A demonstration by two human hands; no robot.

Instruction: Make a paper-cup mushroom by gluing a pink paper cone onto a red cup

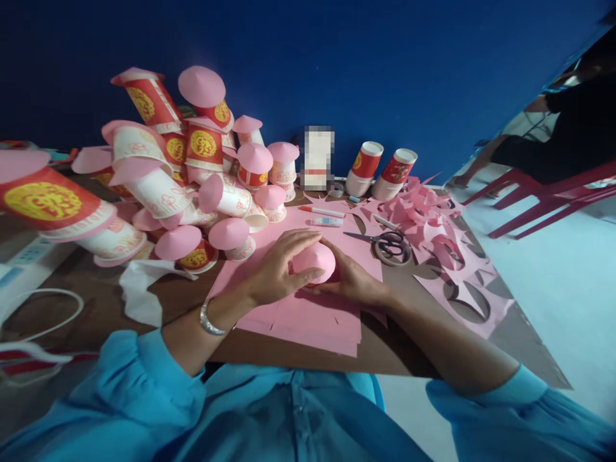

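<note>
A pink paper cone (315, 260) sits on top of a paper cup, of which only a sliver of red and gold shows beneath it. From the left, my left hand (282, 269) wraps round the cone and cup, its thumb on the cone's near side. My right hand (353, 276) closes round the other side, fingers against the cone's edge. Both hands are above a stack of pink paper sheets (317, 327). Beyond them lie a glue tube (326, 222), a red and white pen (322, 212) and black scissors (387, 242) on a tape roll (403, 256).
Many cone-topped cups (205, 144) are piled at the left. Two stacks of cups (364, 168) lean by the blue wall. Pink paper scraps (433, 224) cover the table's right side. A white crumpled strip (142, 292) lies at left. A person sits on a red chair (539, 189).
</note>
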